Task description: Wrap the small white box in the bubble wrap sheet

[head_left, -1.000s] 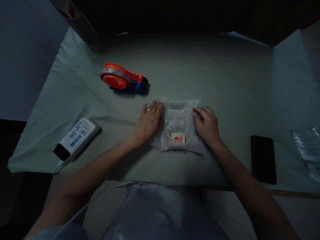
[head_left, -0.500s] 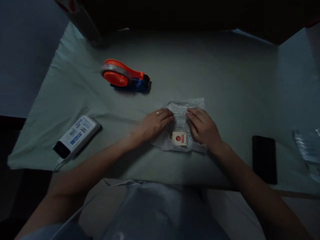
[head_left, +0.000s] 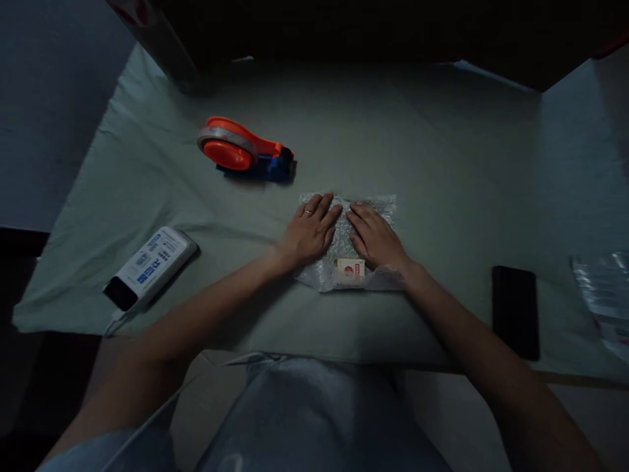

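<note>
A sheet of clear bubble wrap [head_left: 341, 246] lies on the cloth in front of me. Near its front edge sits a small cream box [head_left: 350, 267] with a red print, its lower part covered by a raised flap of the wrap. My left hand [head_left: 313, 226] rests flat on the left half of the sheet, fingers spread, a ring on one finger. On the right half, my right hand [head_left: 374, 235] lies flat too, fingers stretched out. Neither hand touches the box.
An orange and blue tape dispenser [head_left: 246, 151] stands at the back left. A white device with a cable [head_left: 152, 265] lies at left. To the right are a black phone-like slab [head_left: 515, 311] and a clear plastic packet [head_left: 602, 295]. Pale green cloth [head_left: 417, 144] covers the table.
Both hands have moved forward and flattened onto the bubble wrap, their fingers now spread. The front edge of the wrap has risen over the lower part of the box.
</note>
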A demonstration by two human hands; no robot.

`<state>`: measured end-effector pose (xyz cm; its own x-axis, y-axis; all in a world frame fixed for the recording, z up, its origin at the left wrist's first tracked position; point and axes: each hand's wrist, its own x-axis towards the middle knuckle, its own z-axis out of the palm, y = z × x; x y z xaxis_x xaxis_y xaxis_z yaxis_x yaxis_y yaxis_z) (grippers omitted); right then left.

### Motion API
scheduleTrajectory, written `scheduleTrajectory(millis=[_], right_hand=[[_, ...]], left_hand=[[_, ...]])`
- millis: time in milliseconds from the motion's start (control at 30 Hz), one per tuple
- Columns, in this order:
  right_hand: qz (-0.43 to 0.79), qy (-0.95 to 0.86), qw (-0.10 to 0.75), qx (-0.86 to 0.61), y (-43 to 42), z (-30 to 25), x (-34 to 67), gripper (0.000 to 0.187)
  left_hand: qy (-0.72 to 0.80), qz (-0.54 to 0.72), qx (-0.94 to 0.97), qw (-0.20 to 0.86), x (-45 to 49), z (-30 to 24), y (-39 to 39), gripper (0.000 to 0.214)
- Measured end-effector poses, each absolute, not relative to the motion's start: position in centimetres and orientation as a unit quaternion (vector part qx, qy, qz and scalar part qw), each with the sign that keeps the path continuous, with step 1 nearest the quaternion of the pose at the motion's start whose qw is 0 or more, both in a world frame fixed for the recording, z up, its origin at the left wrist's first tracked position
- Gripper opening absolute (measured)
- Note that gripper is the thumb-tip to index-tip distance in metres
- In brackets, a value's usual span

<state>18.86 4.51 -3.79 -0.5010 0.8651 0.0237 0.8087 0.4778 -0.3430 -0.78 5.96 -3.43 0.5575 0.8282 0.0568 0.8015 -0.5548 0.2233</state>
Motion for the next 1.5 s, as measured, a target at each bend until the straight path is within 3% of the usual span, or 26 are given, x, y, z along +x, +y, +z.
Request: scheduleTrajectory(millis=[400,600,700,867,1000,1167,1333,1433,1500], right_hand=[[0.151,-0.846,0.142,-0.491,4.9,-4.2,19.1,0.046],[0.251,-0.813,0.240,-0.468,3.6,-0.9,20.9,0.031],[0.370,-0.790,0.196,-0.448,1.4,1.8,22.0,0.015],[0.455,-0.792,0.130,-0.385,-2.5,2.6,23.5,0.025],[0.395,-0.824,0.111,-0.391,-4.7,1.1,24.1,0.018],[0.325,-0.804,0.125,-0.482,-5.1,0.9,22.9,0.009],[0.218,-0.794,0.107,-0.558,-3.8,0.9,20.1,0.054],[0.210,-0.812,0.079,-0.538,-3.4,0.4,19.3,0.042],[0.229,-0.798,0.123,-0.543,-3.3,0.2,19.6,0.035]], left_hand=[[0.497,0.148,0.849,0.102,-2.0,-3.6,6.2,0.056],[0.324,0.201,0.906,0.184,-3.2,-1.9,4.2,0.025],[0.343,0.211,0.884,0.235,-3.8,-0.5,2.4,0.023],[0.283,0.145,0.903,0.288,-4.8,1.0,-0.6,0.024],[0.174,0.104,0.936,0.287,-5.3,0.8,-2.4,0.033],[0.186,0.091,0.943,0.260,-4.4,0.8,-3.3,0.030],[0.139,0.073,0.974,0.165,-2.2,0.5,-3.7,0.029],[0.120,0.081,0.978,0.153,-1.6,-0.7,-4.4,0.032],[0.138,0.071,0.975,0.162,-1.6,-1.5,-4.9,0.039]])
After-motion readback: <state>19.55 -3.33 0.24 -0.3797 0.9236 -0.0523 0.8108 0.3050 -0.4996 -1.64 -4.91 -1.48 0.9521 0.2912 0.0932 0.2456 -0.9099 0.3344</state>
